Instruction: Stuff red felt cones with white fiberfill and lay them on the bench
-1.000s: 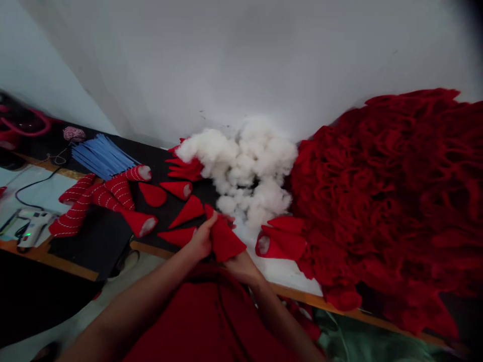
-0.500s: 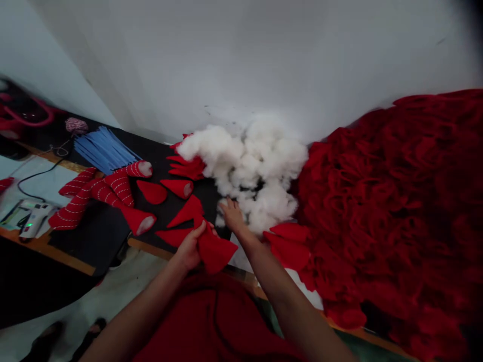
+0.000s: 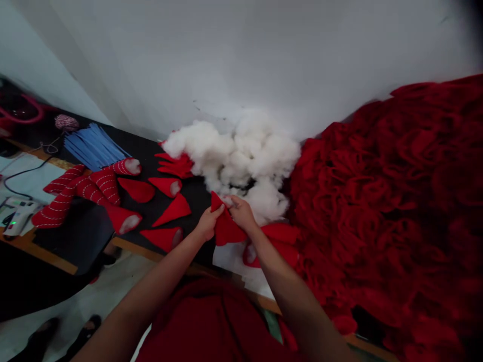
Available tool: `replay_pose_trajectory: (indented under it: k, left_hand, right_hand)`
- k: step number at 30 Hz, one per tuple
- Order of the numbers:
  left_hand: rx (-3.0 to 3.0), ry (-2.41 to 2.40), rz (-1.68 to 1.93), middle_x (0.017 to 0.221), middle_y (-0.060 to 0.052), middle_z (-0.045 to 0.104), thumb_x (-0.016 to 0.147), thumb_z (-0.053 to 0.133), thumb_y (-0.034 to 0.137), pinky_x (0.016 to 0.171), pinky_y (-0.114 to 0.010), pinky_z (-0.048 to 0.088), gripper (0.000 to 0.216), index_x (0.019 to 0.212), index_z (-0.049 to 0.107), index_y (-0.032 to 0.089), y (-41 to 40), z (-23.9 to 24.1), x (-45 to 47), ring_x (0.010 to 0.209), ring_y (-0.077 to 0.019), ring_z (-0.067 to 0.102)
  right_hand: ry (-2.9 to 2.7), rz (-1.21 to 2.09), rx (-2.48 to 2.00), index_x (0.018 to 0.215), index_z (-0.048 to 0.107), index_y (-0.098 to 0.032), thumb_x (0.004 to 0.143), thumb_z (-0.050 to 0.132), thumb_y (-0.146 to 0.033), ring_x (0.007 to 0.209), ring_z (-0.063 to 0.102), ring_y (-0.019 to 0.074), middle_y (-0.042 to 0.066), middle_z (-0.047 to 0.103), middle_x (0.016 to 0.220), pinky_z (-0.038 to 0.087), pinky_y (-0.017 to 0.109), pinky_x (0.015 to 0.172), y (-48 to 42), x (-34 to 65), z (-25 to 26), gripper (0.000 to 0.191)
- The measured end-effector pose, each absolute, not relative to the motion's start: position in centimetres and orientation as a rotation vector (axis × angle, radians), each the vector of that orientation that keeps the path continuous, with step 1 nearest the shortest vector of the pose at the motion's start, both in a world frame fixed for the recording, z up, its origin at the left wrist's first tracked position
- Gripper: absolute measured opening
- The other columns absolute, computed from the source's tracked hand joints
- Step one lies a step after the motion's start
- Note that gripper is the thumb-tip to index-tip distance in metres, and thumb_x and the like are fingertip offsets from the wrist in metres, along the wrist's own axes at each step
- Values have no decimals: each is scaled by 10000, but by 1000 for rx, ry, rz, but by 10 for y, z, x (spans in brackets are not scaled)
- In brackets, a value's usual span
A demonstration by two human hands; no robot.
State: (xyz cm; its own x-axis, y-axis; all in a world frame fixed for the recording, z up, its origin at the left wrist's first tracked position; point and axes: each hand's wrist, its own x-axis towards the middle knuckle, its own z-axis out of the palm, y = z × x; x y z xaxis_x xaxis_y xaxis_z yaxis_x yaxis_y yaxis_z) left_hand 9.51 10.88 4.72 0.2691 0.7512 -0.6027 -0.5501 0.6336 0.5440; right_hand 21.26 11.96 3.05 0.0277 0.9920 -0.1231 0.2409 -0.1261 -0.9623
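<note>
My left hand (image 3: pixel 208 223) is closed on a red felt cone (image 3: pixel 228 229), thumb on top, in front of the stuffing pile. Close against the cone's upper edge, my right hand (image 3: pixel 242 213) is closed with a small tuft of white stuffing (image 3: pixel 227 200) at its fingertips. Whether any of the tuft is inside the cone I cannot tell. Just behind both hands lies the heap of fluffy white stuffing (image 3: pixel 241 151). To the left rest several red felt cones (image 3: pixel 173 210), some with white stuffing showing at the wide end.
A large mound of red felt pieces (image 3: pixel 377 201) fills the right side. Striped red stuffed pieces (image 3: pixel 105 186), blue strips (image 3: pixel 96 147), a ball of twine (image 3: pixel 67 122) and a small white device (image 3: pixel 18 217) lie leftward. The wall (image 3: pixel 264 60) stands behind.
My right hand has drawn back from the stuffing heap to the cone, now with a tuft at its fingers. My left hand has raised and turned the cone toward it.
</note>
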Motion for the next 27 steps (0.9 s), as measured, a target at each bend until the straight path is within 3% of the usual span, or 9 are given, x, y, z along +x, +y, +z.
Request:
replay_pose_trajectory:
  k: [4, 8, 12, 14, 20, 27]
  left_hand:
    - [222, 978, 914, 616, -30, 642, 679, 666, 225, 667, -278, 484, 133, 726, 602, 118, 113, 38, 104, 584, -147, 619]
    - [102, 978, 830, 652, -61, 653, 778, 553, 256, 698, -362, 501, 141, 812, 601, 127, 124, 39, 96, 646, -200, 646]
    - [-48, 966, 861, 654, -57, 653, 841, 449, 265, 708, -355, 509, 208, 883, 604, 133, 134, 46, 85, 650, -187, 648]
    - [-89, 952, 914, 710, -70, 664, 851, 426, 276, 723, -352, 509, 243, 934, 599, 126, 136, 49, 81, 696, -190, 651]
    - [-87, 937, 964, 817, -84, 668, 847, 430, 310, 727, -350, 505, 280, 1004, 580, 134, 128, 58, 77, 741, -191, 647]
    - [-7, 915, 903, 706, -49, 628, 813, 491, 356, 686, -312, 485, 257, 914, 584, 140, 116, 53, 88, 625, -163, 609]
  right_hand:
    - [-932, 1113, -1429, 846, 582, -183, 616, 499, -188, 663, 576, 129, -8, 645, 751, 503, 266, 634, 118, 231, 48, 245]
    - [-513, 1111, -1172, 862, 532, -236, 597, 606, -217, 719, 589, 114, -57, 630, 790, 525, 292, 655, 117, 261, 92, 276]
    - [-359, 949, -1060, 936, 533, -275, 610, 637, -209, 811, 597, 109, -58, 626, 933, 535, 301, 685, 92, 283, 125, 348]
    - [-347, 958, -1106, 951, 544, -268, 597, 654, -203, 783, 604, 126, -33, 635, 947, 539, 305, 651, 70, 284, 123, 377]
    - [-616, 1413, -1400, 837, 591, -184, 587, 667, -272, 610, 593, 139, 6, 659, 744, 497, 260, 555, 18, 255, 77, 276]
    - [-1053, 1184, -1624, 896, 586, -203, 684, 525, -275, 436, 495, 109, -25, 595, 644, 422, 222, 392, 23, 220, 64, 232]
